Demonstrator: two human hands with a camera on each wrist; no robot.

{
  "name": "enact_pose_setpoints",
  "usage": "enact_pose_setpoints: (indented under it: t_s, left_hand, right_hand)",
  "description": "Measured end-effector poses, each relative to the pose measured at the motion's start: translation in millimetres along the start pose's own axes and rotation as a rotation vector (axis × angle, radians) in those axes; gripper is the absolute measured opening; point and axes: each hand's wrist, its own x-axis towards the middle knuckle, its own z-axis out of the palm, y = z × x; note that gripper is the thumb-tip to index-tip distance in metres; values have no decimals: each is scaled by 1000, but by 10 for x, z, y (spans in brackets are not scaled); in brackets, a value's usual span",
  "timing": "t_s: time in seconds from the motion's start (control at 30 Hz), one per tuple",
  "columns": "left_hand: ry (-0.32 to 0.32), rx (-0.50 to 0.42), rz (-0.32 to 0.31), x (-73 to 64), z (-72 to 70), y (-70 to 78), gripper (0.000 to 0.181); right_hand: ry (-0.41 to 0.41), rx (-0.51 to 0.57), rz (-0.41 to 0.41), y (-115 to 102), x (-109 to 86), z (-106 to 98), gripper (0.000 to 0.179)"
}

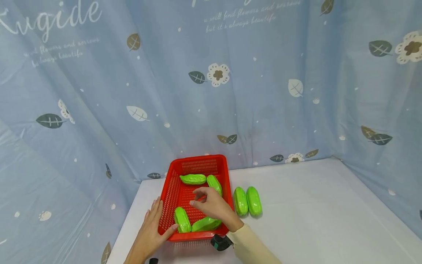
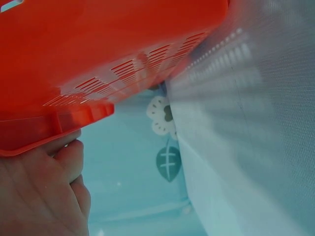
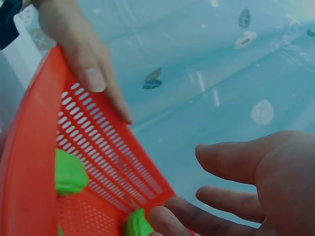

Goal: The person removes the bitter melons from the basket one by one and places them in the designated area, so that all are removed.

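Note:
A red plastic basket (image 1: pixel 169 183) with slotted walls holds several glossy, ridged green toy gourds. One gourd (image 1: pixel 193 179) lies at its back, another (image 1: pixel 214 183) at the back right. At the front are an upright-lying gourd (image 1: pixel 182 220) and a sideways one (image 1: pixel 206 224). My left hand (image 1: pixel 151 225) rests on the basket's left rim near the front corner, fingers straight along it and thumb over the corner. Above the basket's middle hovers my right hand (image 1: pixel 213 206), thumb and fingers apart with nothing between them. In the right wrist view, the right hand (image 3: pixel 256 182) also shows a gap there.
Two more green gourds (image 1: pixel 241 201) (image 1: pixel 254 201) lie side by side on the white tabletop (image 1: pixel 313 216), just right of the basket. A blue curtain (image 1: pixel 257 91) with leaf and flower prints hangs behind the table and along both sides.

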Motion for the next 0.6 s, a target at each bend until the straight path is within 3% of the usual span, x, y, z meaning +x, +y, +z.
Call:
enact_pose_setpoints:
  t_s: [0.3, 0.6]
  left_hand:
    - [-6, -5, -5, -12, 3, -1, 105]
    - [11, -4, 9, -10, 0, -2, 104]
  right_hand:
    - [-4, -88, 36, 27, 107, 129, 41]
    - [-29, -101, 111, 112, 240, 219, 38]
